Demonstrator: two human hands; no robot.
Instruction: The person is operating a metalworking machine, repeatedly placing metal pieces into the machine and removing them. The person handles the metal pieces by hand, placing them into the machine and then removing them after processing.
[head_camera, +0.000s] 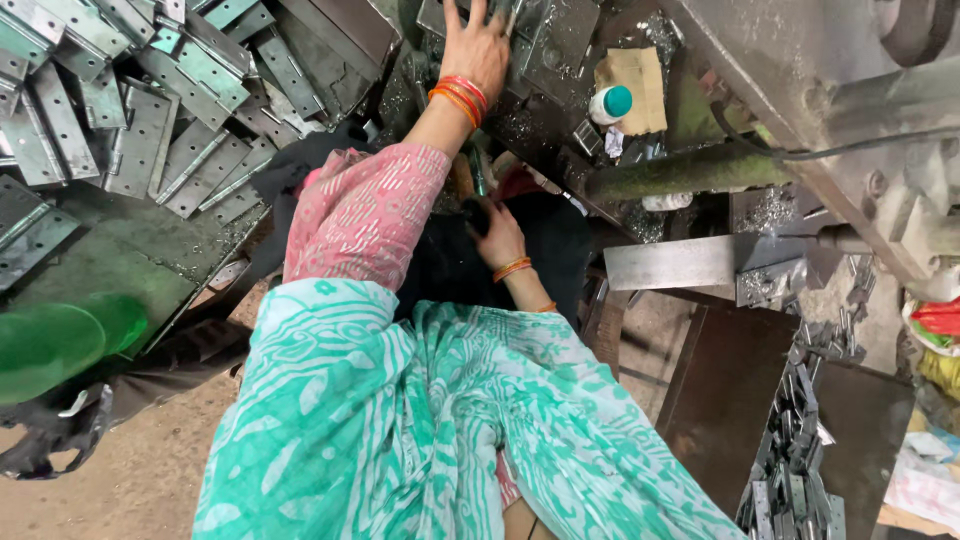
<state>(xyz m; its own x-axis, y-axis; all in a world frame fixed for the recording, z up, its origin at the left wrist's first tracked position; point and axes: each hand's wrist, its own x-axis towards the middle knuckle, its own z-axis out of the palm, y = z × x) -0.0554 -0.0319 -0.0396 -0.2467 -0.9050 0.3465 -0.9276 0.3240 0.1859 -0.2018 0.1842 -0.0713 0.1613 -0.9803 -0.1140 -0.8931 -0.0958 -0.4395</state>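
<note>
Left hand (478, 48) outstretched, palm down on metal plates (545, 40); right hand (497, 235) low.

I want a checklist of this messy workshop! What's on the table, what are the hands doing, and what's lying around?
Surface: dark metal bench, dusty and strewn with shavings.
Job's things: grey metal plates piled at upper left; the left hand reaches onto flat metal pieces at the top.
Clutter: white bottle with teal cap, cardboard scrap, green plastic object, small metal parts heaped at lower right.
Hands: left spread flat, palm down; right hand low by dark cloth, on a small dark thing; its grip is unclear.
Cables: one dark cable along the machine.
Surroundings: dirt floor.
</note>
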